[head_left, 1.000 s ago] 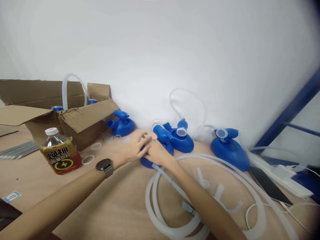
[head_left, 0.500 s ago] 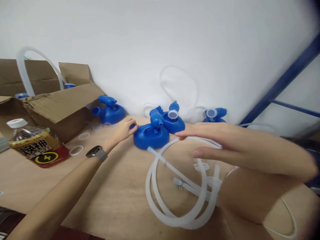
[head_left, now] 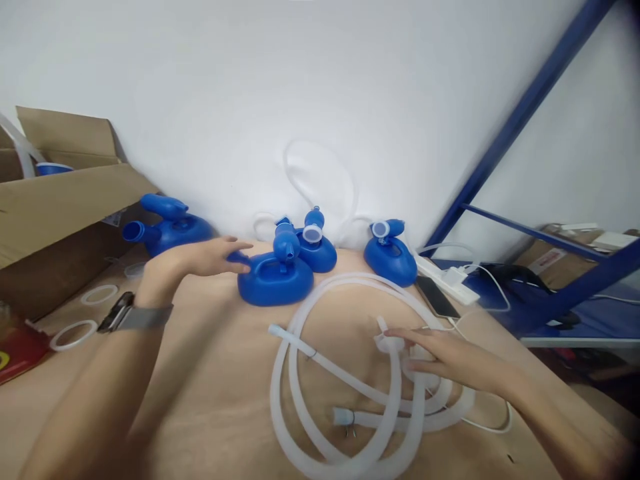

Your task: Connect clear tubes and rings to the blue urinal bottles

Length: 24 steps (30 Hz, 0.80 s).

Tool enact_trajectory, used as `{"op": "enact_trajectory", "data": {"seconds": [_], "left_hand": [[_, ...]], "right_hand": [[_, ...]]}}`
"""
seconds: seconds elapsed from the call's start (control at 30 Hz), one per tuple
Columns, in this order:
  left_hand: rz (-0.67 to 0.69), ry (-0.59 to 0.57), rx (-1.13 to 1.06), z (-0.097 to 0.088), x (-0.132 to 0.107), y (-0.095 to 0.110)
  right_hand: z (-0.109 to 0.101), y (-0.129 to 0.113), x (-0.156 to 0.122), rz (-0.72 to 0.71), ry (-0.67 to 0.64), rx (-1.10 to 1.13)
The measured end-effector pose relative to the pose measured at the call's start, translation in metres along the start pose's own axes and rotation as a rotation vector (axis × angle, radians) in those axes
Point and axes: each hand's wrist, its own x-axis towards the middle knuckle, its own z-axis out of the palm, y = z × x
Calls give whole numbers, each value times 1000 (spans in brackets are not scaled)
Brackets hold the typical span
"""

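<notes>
My left hand (head_left: 193, 260), with a watch on the wrist, reaches across the wooden table (head_left: 220, 393); its fingers are stretched out and the tips touch the left side of a blue plastic vessel (head_left: 274, 280) with a spout. My right hand (head_left: 445, 360) lies lower right, fingers extended, resting on a small white plastic fitting (head_left: 390, 341) that lies over the coiled translucent white hose (head_left: 320, 373). The hose is off the blue vessel; its free end lies just below it. I see nothing gripped in either hand.
More blue vessels stand along the wall: one at left (head_left: 167, 227), two behind (head_left: 315, 248) (head_left: 391, 257). An open cardboard box (head_left: 55, 200) sits far left, white rings (head_left: 75, 332) before it. A phone (head_left: 436, 297), a power strip (head_left: 450, 273) and a blue metal frame (head_left: 520, 113) are at right.
The view has swung right. My right hand came down from in front of the camera onto the white fitting on the hose. My left hand stays at the blue vessel's side.
</notes>
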Motion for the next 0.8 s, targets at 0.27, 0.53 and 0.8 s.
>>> {"op": "enact_trajectory", "data": {"seconds": [0.27, 0.53, 0.8], "left_hand": [[292, 50, -199, -24, -57, 54], [336, 225, -85, -15, -84, 84], [320, 501, 215, 28, -94, 154]], "right_hand": [[19, -15, 47, 60, -81, -3], [-11, -74, 80, -80, 444, 122], [-20, -203, 91, -369, 771, 65]]}}
